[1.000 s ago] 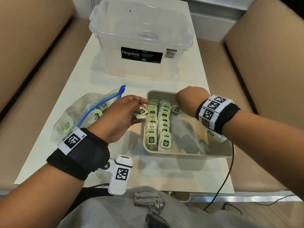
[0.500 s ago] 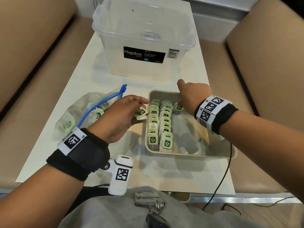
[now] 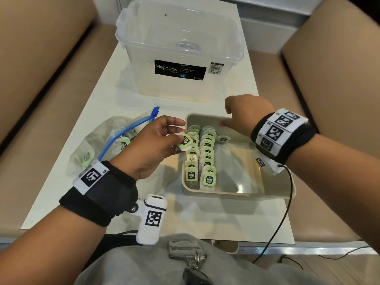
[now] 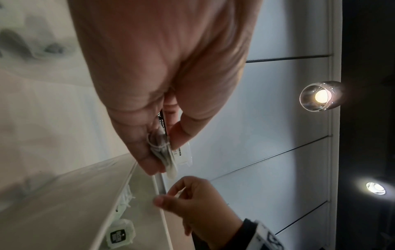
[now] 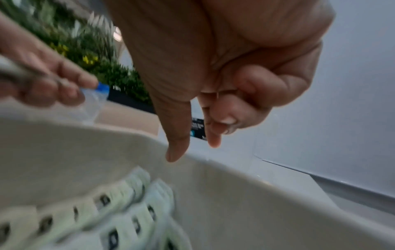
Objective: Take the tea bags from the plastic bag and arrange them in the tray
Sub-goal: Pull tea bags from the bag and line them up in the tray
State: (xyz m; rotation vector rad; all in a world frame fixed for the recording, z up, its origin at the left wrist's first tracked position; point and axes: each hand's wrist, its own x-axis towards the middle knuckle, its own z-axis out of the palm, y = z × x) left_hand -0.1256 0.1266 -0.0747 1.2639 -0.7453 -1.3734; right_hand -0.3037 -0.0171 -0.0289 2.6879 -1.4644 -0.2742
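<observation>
Beige plastic forms the tray [image 3: 236, 195], which sits on the white bench [image 3: 86, 112] with two neat rows of tea bags [image 3: 200, 153] standing along its left side, green tags up; one more tea bag [image 3: 223, 139] lies alone just right of the rows near the far end. At the tray's left rim the left hand [image 3: 152, 145] pinches a single tea bag [image 3: 185, 142] between thumb and fingertips — its grip is clenched on that bag, and the left wrist view shows the pouch and its string caught between the fingers [image 4: 145, 152]. Over the tray's far wall hangs the right hand [image 3: 246, 114], holding nothing; in the right wrist view its thumb and forefinger point down toward the rim while the other fingers curl in loosely, a released grip. Left of the tray lies the clear plastic bag [image 3: 96, 145] with a blue zip strip, more green-tagged tea bags visible inside it. Beyond both stands a lidded clear storage box [image 3: 178, 48] labelled Megabox. Tan cushioned seats [image 3: 41, 58] flank the bench on both sides.
</observation>
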